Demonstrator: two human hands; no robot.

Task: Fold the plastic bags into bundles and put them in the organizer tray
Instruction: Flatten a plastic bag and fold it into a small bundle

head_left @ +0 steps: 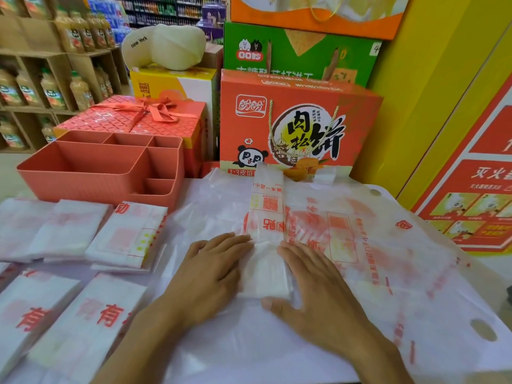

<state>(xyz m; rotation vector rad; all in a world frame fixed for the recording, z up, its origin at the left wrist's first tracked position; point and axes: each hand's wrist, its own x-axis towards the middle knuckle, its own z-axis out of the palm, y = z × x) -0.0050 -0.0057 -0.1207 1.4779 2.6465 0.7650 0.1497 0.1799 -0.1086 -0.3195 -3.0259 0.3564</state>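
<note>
Two hands work here: my left hand (210,270) and right hand (318,295), fingers straight and clasping nothing, press flat on either side of the long folded strip (266,206) running toward twelve o'clock. At least four folded bundles (130,234) lie at nine o'clock, so I judge folding partway done. Spread bags (388,245) wait at three o'clock. The organizer tray (77,187), at ten o'clock, shows no bundle yet.
</note>
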